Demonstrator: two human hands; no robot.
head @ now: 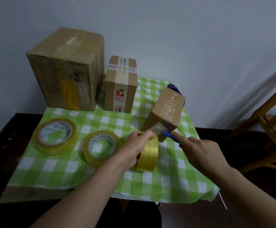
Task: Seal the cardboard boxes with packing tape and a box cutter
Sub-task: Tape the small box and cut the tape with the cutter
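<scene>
My left hand [138, 146] grips the upright tape roll [148, 153], its strip [157, 129] stuck on the small cardboard box [166, 111] right of it on the worktop [219, 139]; my right hand [199, 149] holds the blue box cutter [169, 137] at the strip.

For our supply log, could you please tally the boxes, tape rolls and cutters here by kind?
Boxes: 3 (large box, middle box, tilted box)
Tape rolls: 3 (left roll, middle roll, held roll)
Cutters: 1 (cutter)
Total: 7
</scene>
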